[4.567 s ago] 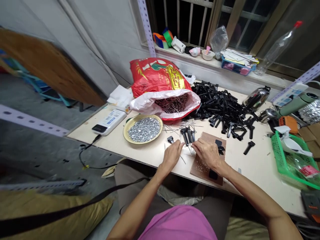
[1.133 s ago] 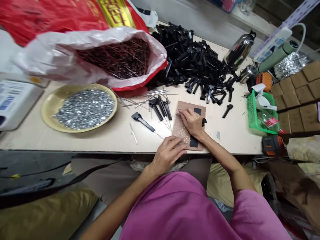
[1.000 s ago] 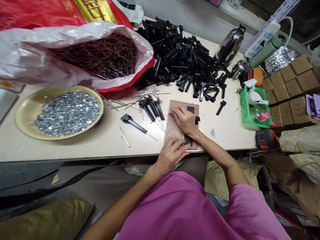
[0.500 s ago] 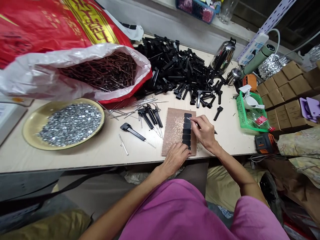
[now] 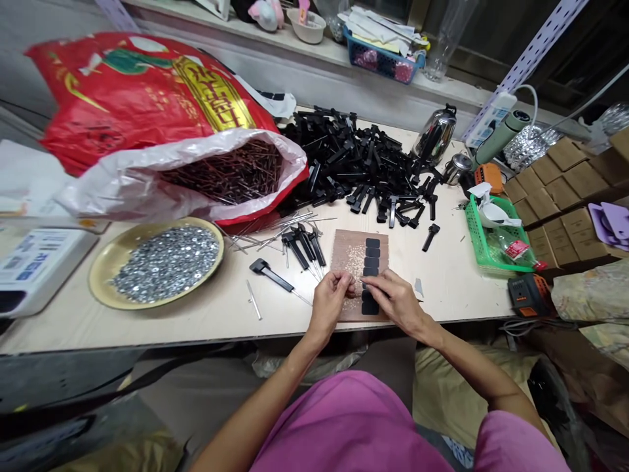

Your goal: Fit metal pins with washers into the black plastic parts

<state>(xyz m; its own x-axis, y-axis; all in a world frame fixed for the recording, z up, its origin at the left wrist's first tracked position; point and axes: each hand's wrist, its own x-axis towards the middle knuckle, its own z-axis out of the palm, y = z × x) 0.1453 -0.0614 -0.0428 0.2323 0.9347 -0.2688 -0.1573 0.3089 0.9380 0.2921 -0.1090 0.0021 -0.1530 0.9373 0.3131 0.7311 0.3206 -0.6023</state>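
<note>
over the board, left hand beside right hand.

Nothing can be read word for word. Far ahead of the left hand, the red woven bag carries large Chinese characters on a gold panel, too creased to make out. Further left, the white device shows small blue print, too small to tell. Right of the right hand, a bottle in the green basket has a red label, also illegible.
</note>
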